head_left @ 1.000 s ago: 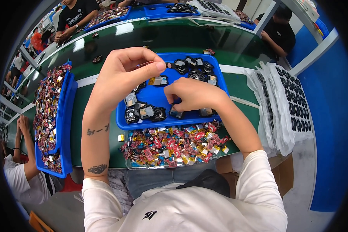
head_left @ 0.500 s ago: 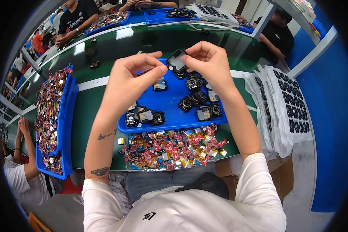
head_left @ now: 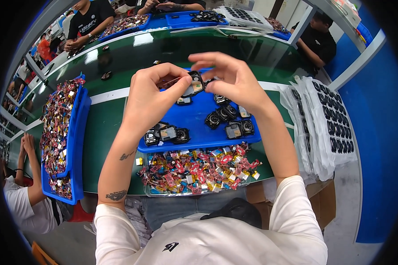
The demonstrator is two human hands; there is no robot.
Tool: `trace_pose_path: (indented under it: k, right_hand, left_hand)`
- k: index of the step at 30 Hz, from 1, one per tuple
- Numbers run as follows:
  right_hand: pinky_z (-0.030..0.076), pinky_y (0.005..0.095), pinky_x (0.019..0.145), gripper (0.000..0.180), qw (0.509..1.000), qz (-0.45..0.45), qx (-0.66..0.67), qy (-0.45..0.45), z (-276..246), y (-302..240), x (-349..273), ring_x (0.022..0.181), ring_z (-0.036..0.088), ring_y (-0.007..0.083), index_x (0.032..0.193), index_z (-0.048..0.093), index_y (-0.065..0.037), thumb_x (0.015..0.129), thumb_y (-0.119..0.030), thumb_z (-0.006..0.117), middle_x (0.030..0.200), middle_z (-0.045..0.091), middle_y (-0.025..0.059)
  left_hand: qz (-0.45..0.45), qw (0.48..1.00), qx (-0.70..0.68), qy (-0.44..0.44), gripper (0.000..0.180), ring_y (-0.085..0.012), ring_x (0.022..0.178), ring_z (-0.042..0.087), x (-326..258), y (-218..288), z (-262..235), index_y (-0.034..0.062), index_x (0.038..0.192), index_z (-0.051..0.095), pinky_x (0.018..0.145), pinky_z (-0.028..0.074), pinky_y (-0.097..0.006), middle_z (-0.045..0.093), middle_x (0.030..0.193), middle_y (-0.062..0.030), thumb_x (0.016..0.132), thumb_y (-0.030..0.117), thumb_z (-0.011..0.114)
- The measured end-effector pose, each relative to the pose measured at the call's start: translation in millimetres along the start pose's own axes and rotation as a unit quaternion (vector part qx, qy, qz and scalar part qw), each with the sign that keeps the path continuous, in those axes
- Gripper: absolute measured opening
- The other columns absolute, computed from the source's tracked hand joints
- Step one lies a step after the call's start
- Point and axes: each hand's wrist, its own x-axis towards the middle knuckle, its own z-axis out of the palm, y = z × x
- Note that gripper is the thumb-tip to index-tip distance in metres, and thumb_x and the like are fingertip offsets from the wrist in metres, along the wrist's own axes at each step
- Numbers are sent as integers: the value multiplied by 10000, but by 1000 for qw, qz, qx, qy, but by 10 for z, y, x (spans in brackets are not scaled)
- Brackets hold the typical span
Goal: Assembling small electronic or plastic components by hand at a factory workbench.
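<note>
Over the blue tray [head_left: 163, 145], my left hand [head_left: 157, 90] has thumb and index finger closed at the edge of a black watch case [head_left: 196, 85], which shows a pale silver and yellowish inside. Something thin and reddish [head_left: 167, 82] shows beneath the same hand's fingers, mostly hidden. My right hand [head_left: 234, 81] is just right of the case, fingers apart and partly blurred. Several black watch cases [head_left: 225, 112] lie in the tray on its right side. More watch parts [head_left: 167, 132] sit in its near left corner.
A clear tray of red circuit boards and small batteries [head_left: 199, 170] stands near me. Another heap of them fills a blue bin [head_left: 80, 145] at left. White trays of black parts [head_left: 334, 117] are stacked at right. Co-workers sit across the green table [head_left: 106, 126].
My right hand has let go of the watch case and its fingers have spread. The case has shifted slightly left and down, to my left hand's fingertips.
</note>
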Motion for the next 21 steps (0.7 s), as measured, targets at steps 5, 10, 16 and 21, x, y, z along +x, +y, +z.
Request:
trace_pose_path:
  k: [5, 10, 16, 21]
  right_hand:
    - [522, 243, 708, 376, 981, 158, 81, -72, 71, -92, -28, 834, 637, 115, 1162, 589, 17, 799, -35, 669, 1030, 647, 88]
    - [546, 244, 732, 321, 980, 154, 130, -3, 139, -59, -59, 840, 644, 111, 1127, 600, 10, 812, -4, 658, 1006, 653, 101]
    - [550, 239, 739, 272, 990, 122, 66, 23, 249, -122, -104, 830, 645, 110, 1104, 596, 25, 837, -2, 638, 938, 664, 91]
    - [545, 239, 747, 243, 993, 98, 56, 32, 288, -133, -124, 843, 641, 108, 1094, 592, 35, 856, -4, 619, 938, 659, 94]
  left_hand:
    - [19, 999, 25, 6, 141, -117, 739, 652, 1, 0, 17, -51, 850, 670, 694, 517, -240, 687, 816, -93, 806, 83, 657]
    - [36, 998, 12, 46, 147, -151, 781, 673, -9, 0, 53, -53, 848, 675, 720, 530, -257, 691, 927, -128, 801, 85, 652]
    - [-7, 998, 10, 60, 149, -156, 772, 677, -18, 26, 65, -56, 829, 681, 693, 535, -262, 696, 963, -134, 798, 85, 644]
    - [-13, 997, 23, 71, 153, -131, 723, 661, -35, 62, 61, -55, 814, 686, 656, 522, -245, 706, 916, -116, 796, 90, 640]
